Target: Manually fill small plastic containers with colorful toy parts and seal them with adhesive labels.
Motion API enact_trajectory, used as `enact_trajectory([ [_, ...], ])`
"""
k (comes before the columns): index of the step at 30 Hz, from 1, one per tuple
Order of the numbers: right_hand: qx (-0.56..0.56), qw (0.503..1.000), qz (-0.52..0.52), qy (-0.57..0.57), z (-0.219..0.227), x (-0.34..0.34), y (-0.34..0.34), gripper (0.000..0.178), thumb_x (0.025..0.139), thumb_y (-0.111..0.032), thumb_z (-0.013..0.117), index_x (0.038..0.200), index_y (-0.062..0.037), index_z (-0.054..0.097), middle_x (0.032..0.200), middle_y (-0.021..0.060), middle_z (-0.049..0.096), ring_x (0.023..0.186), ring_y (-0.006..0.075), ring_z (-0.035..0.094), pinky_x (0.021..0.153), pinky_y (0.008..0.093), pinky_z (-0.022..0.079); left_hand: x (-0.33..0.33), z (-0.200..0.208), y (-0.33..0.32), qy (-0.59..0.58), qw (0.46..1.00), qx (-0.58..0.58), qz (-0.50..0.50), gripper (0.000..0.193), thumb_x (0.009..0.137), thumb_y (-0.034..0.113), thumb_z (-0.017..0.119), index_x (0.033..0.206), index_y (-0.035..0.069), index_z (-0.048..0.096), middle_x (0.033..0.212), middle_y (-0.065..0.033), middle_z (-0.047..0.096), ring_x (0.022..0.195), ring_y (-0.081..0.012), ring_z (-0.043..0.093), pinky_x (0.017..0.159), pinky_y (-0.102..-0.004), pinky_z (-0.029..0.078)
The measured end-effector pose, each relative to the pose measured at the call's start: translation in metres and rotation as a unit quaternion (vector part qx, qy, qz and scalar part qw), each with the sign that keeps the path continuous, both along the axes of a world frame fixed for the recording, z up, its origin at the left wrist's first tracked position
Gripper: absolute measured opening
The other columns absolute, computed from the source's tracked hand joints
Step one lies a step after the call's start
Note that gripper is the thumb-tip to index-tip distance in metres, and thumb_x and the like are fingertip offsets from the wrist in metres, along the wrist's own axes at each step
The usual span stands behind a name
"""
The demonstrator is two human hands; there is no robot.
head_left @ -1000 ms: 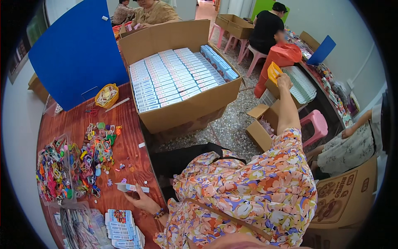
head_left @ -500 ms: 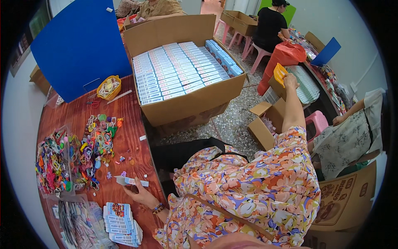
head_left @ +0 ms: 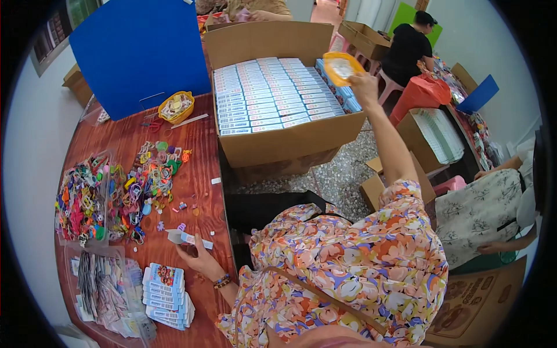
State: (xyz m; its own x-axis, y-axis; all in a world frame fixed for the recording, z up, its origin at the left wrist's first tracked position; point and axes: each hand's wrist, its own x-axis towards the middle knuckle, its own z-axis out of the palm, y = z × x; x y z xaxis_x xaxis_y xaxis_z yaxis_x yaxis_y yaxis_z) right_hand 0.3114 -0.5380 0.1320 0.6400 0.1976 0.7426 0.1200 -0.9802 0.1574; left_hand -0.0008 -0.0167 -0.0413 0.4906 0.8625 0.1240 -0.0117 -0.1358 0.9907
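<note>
Moved since earlier frame: right hand (head_left: 364,86), now carried leftward over the large open cardboard carton (head_left: 290,145) of packed blue-white boxes, fingers pinched on a small round orange-rimmed plastic dish (head_left: 342,66); light, stiff, likely slick, best gripped at rim. Left hand (head_left: 200,258) on the red wooden table (head_left: 197,151), fingers closed on a small open blue-white card box (head_left: 184,238); light, crushable.

Small white-and-blue packet (head_left: 188,238), one flap open, held flat just above the wooden table (head_left: 191,151), near its right edge; orange-rimmed shallow dish (head_left: 342,66), tilted, raised well right of the table.
</note>
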Motion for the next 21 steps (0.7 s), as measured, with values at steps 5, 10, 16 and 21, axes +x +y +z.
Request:
enact_trajectory([
  [5, -0.009, 0.999, 0.032, 0.019, -0.029, 0.042, 0.07, 0.012, 0.082, -0.016, 0.065, 0.086, -0.0168, 0.077, 0.089, 0.0052, 0.071, 0.095, 0.0257, 0.065, 0.085, 0.0439, 0.046, 0.001, -0.002, 0.002, -0.009, 1.0, -0.003, -0.003, 0.067, 0.089, 0.018, 0.076, 0.142, -0.006, 0.042, 0.123, -0.0179, 0.06, 0.105, -0.0227, 0.062, 0.086, -0.0352, 0.053],
  [10, -0.012, 0.99, 0.053, 0.131, -0.043, 0.045, 0.087, 0.026, 0.086, -0.009, 0.058, 0.102, -0.0179, 0.076, 0.103, 0.0071, 0.071, 0.108, 0.026, 0.061, 0.092, 0.0455, 0.041, -0.001, 0.002, 0.002, 0.006, 1.0, -0.007, -0.015, 0.071, 0.087, 0.017, 0.078, 0.144, -0.004, 0.042, 0.128, -0.0188, 0.059, 0.107, -0.025, 0.062, 0.09, -0.0375, 0.053],
  [16, 0.016, 0.991, 0.117, 0.055, -0.033, 0.005, 0.091, 0.04, 0.081, -0.001, 0.057, 0.12, -0.0063, 0.065, 0.109, 0.0116, 0.069, 0.108, 0.0298, 0.061, 0.094, 0.0437, 0.044, -0.001, 0.011, -0.003, 0.009, 1.0, 0.011, -0.001, 0.063, 0.09, 0.014, 0.074, 0.143, -0.003, 0.044, 0.122, -0.0147, 0.06, 0.102, -0.0205, 0.061, 0.086, -0.0345, 0.052],
  [21, 0.096, 0.976, 0.19, 0.048, -0.057, -0.024, 0.127, 0.045, 0.085, -0.005, 0.057, 0.13, -0.0106, 0.058, 0.096, 0.0123, 0.07, 0.091, 0.0323, 0.066, 0.083, 0.0447, 0.051, 0.003, 0.015, -0.007, -0.004, 1.0, -0.003, -0.02, 0.063, 0.09, 0.014, 0.074, 0.142, -0.004, 0.044, 0.126, -0.0133, 0.058, 0.107, -0.0205, 0.059, 0.092, -0.0356, 0.049],
])
